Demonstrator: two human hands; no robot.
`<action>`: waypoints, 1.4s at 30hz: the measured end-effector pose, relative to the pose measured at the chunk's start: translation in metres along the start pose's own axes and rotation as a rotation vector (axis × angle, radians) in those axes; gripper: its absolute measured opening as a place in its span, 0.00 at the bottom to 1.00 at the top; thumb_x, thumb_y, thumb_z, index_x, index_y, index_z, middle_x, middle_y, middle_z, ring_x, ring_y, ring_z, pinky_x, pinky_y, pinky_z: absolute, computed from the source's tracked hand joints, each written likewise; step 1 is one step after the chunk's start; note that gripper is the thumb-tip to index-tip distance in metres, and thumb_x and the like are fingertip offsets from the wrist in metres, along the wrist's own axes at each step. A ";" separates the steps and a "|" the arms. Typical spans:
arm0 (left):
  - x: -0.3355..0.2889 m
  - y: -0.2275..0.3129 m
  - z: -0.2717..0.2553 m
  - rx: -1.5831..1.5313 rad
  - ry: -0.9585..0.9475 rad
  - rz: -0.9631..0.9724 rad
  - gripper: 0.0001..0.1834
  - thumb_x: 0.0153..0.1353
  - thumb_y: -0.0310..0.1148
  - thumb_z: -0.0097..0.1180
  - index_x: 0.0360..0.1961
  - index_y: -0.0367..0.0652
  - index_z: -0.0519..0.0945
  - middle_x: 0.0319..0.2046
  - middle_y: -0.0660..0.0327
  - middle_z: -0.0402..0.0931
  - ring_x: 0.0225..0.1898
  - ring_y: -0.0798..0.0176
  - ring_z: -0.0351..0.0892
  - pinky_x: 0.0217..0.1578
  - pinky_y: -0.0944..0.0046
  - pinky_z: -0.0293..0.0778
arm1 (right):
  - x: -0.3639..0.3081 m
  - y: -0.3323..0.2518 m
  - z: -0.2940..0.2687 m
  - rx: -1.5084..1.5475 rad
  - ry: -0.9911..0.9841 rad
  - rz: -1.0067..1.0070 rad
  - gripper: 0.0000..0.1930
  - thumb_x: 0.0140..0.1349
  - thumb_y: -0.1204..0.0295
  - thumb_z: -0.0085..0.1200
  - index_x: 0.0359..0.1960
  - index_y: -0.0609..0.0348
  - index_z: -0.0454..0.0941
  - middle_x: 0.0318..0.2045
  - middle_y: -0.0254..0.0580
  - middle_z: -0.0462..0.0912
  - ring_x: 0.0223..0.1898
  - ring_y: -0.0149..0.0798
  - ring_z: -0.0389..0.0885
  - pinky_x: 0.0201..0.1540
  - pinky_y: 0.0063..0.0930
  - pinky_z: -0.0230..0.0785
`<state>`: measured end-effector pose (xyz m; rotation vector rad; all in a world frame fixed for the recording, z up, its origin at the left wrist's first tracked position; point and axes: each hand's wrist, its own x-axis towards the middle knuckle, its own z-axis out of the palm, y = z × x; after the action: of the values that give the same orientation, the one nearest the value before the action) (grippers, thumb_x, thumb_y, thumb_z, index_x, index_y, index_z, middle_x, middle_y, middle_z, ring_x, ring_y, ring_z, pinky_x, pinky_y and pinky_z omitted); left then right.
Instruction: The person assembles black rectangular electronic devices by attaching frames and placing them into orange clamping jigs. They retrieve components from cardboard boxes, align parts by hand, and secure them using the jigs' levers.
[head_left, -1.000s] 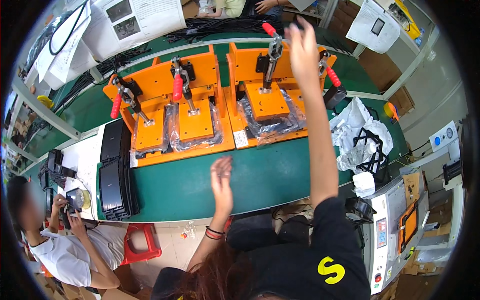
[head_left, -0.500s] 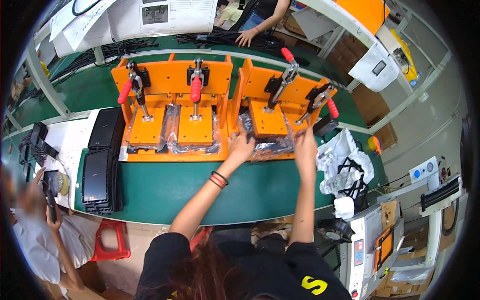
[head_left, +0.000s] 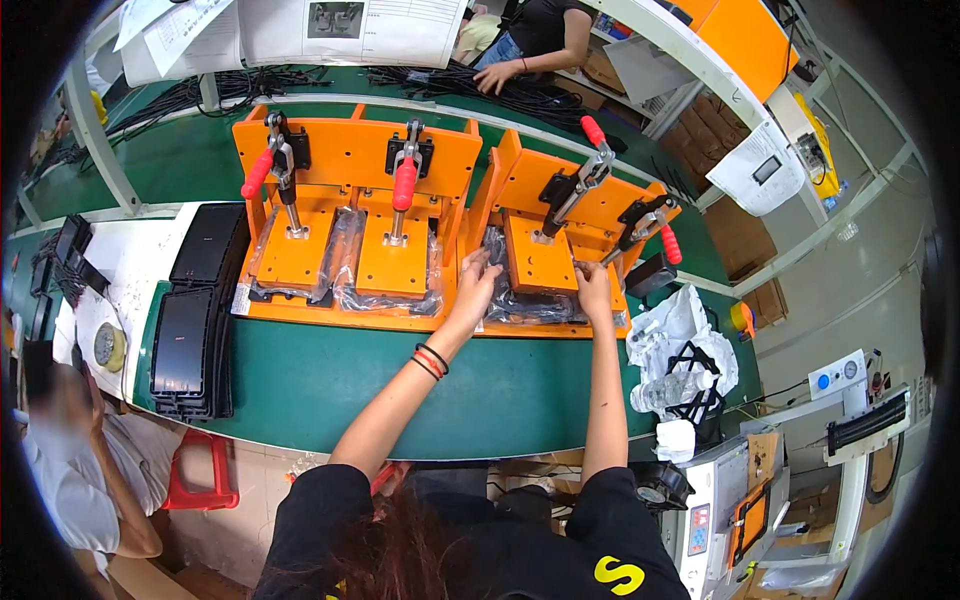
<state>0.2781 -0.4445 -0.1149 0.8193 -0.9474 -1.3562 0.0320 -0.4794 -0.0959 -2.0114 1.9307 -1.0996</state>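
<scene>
An orange clamping jig carries several toggle clamps with red handles. Beneath its third pressing plate (head_left: 540, 262) lies a dark flat part wrapped in clear plastic film (head_left: 520, 309), mostly hidden by the plate. My left hand (head_left: 474, 288) is beside the plate's left edge, fingers apart and fingertips close to the film. On the opposite side, my right hand (head_left: 594, 290) has its fingers bent together against the plate's right edge; what they pinch, if anything, is hidden. The upright toggle clamp (head_left: 577, 190) stands on this plate with its red handle up.
Two more film-wrapped parts sit under the left plates (head_left: 396, 268). Stacked black panels (head_left: 190, 340) stand at left. White plastic bags (head_left: 665, 335) and a clear bottle (head_left: 670, 392) lie at right. One person sits at lower left; another person's hand (head_left: 497, 76) touches black cables behind.
My left hand has shifted from the plate's front left corner to beside its left edge. My right hand has moved in to the plate's right edge. The whole view has shifted slightly.
</scene>
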 end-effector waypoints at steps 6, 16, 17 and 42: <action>-0.007 -0.009 -0.001 0.363 -0.001 0.248 0.29 0.64 0.36 0.44 0.62 0.31 0.57 0.65 0.52 0.47 0.67 0.55 0.45 0.64 0.61 0.41 | -0.018 -0.026 0.006 -0.018 -0.044 -0.144 0.20 0.47 0.90 0.42 0.44 0.71 0.75 0.47 0.56 0.73 0.51 0.54 0.71 0.54 0.34 0.64; -0.030 -0.012 -0.028 0.335 0.030 0.241 0.17 0.66 0.34 0.43 0.50 0.33 0.72 0.52 0.53 0.62 0.55 0.57 0.63 0.57 0.64 0.61 | -0.019 -0.040 0.007 0.068 -0.137 -0.137 0.20 0.51 0.88 0.42 0.47 0.72 0.73 0.51 0.57 0.70 0.57 0.54 0.65 0.60 0.34 0.57; -0.034 -0.008 -0.020 0.343 0.019 0.251 0.18 0.66 0.35 0.43 0.50 0.33 0.72 0.52 0.52 0.63 0.56 0.57 0.63 0.57 0.64 0.60 | -0.018 -0.025 0.004 0.069 -0.100 -0.160 0.19 0.52 0.86 0.42 0.47 0.71 0.73 0.50 0.57 0.71 0.56 0.54 0.67 0.59 0.35 0.58; -0.152 -0.005 -0.031 0.184 0.229 0.229 0.21 0.63 0.25 0.43 0.57 0.33 0.59 0.55 0.49 0.60 0.58 0.53 0.62 0.59 0.56 0.60 | 0.160 -0.245 -0.212 0.492 0.180 -0.284 0.32 0.67 0.50 0.34 0.58 0.69 0.53 0.40 0.60 0.76 0.39 0.42 0.80 0.51 0.36 0.69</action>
<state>0.3076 -0.2945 -0.1445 0.9528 -0.9616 -0.9661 0.0913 -0.5063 0.2592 -1.9832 1.2782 -1.6771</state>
